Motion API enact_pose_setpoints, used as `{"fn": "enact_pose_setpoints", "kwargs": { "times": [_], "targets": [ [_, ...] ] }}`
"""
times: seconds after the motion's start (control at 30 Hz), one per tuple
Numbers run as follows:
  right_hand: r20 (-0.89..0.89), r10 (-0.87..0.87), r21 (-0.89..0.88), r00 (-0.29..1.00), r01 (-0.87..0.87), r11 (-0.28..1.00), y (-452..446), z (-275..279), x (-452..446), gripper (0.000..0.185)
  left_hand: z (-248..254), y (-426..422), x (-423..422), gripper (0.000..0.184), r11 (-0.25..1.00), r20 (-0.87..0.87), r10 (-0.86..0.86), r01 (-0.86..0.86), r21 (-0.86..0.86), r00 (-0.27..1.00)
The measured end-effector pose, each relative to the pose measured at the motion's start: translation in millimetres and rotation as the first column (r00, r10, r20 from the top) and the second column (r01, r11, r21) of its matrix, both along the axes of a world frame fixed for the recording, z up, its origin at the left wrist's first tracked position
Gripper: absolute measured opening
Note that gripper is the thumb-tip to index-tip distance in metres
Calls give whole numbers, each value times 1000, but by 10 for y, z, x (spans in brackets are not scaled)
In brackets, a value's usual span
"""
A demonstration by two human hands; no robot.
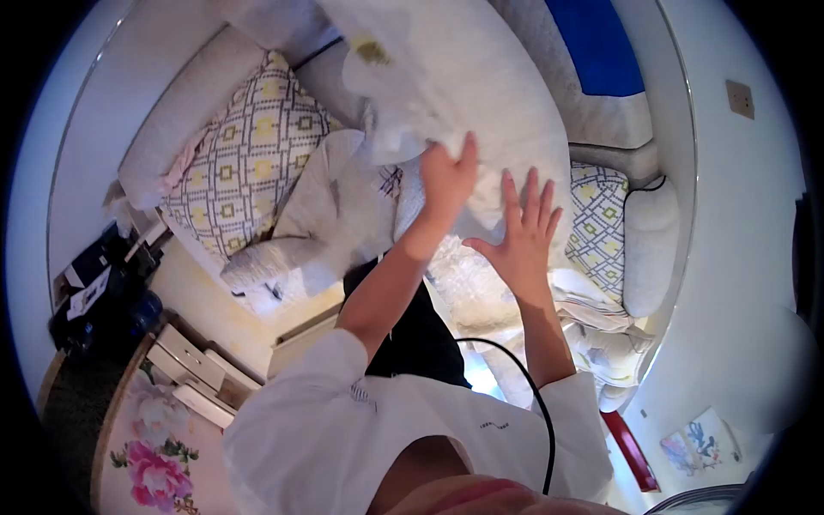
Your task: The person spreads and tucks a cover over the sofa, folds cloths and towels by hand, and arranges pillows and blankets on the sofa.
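Note:
A large white soft bundle [481,86], with a yellowish-brown patch near its upper left, fills the top middle of the head view. I cannot tell whether it is a quilt, a cushion or a plush toy. My left hand [446,180] is at its lower edge, thumb sticking up and the other fingers curled into the white fabric, their tips hidden. To the right, my right hand [525,232] has its fingers spread wide over the bundle's lower right part. It appears flat against or just above the surface; contact is hard to make out.
A grey sofa [189,112] curves around the bundle. Patterned cushions [266,137] lie left and right, a blue cloth [596,47] hangs over the backrest. Crumpled pale fabric [472,283] lies below my hands. A drawer unit [189,356] and a flowered surface [159,463] are lower left.

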State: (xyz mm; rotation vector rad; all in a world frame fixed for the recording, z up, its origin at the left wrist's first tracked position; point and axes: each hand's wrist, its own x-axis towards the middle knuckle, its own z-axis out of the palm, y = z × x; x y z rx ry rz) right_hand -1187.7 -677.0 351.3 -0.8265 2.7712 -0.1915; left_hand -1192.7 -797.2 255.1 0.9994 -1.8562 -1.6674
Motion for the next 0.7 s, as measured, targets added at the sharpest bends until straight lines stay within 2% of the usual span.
{"fn": "enact_pose_setpoints", "kwargs": {
  "times": [0.03,0.07,0.1,0.13,0.17,0.2,0.23,0.3,0.33,0.37,0.4,0.47,0.5,0.53,0.57,0.6,0.67,0.7],
  "targets": [
    [-22,23,137,999,-20,990,14,84,3,96,127,49,-112,28,1000,55,-16,17,-23,998],
    [-125,-16,88,992,27,996,67,45,-96,98,265,110,-250,29,996,20,6,-5,-83,1000],
    [-209,-132,0,969,135,991,111,-28,-265,99,362,135,-412,29,988,-26,20,-24,-153,999],
    [-254,-169,-49,952,162,986,163,-54,-469,92,422,135,-586,29,987,-35,14,-20,-160,999],
    [-298,-206,-93,932,186,978,274,-72,-701,86,458,166,-780,30,971,91,-165,178,-162,982],
    [-262,-176,-133,949,145,980,431,-176,-958,80,450,174,-939,31,918,214,-336,370,-141,917],
    [-225,-147,-175,963,109,979,596,-261,-1201,74,414,165,-1063,31,914,209,-344,377,-147,915],
    [-202,-183,-207,962,141,968,829,-224,-1614,71,309,123,-1241,37,848,-132,-500,453,-274,856],
    [-177,-209,-239,962,164,957,922,-230,-1805,69,352,-6,-1280,46,750,73,-589,578,-322,805],
    [-178,-224,-248,958,176,952,1044,-259,-1996,69,261,-106,-1349,50,694,87,-470,429,-579,878],
    [-103,-209,-278,973,174,945,1212,-317,-2184,68,105,-166,-1467,56,567,56,-344,255,-783,937],
    [92,-178,-423,980,200,884,1405,-409,-2473,65,-133,-351,-1787,54,525,-8,-295,155,-837,956],
    [113,-189,-415,975,219,883,1446,-341,-2533,65,-250,-394,-1999,53,485,6,-269,141,-863,963],
    [239,-252,-388,938,331,860,1392,-173,-2580,65,-285,-453,-2223,52,438,17,-251,129,-890,968],
    [352,-310,-359,883,433,826,1407,-116,-2657,65,-315,-501,-2407,71,397,89,-247,185,-899,965],
    [222,-247,-415,943,321,852,1599,-302,-2766,61,-318,-518,-2588,91,354,151,-243,232,-906,958],
    [170,-240,-495,956,294,818,1823,-406,-2964,59,224,-552,-2869,92,346,184,-350,309,-886,918],
    [120,-210,-556,970,241,796,1951,-451,-3012,57,194,-614,-3041,92,283,188,-374,305,-909,908]
  ]
}}
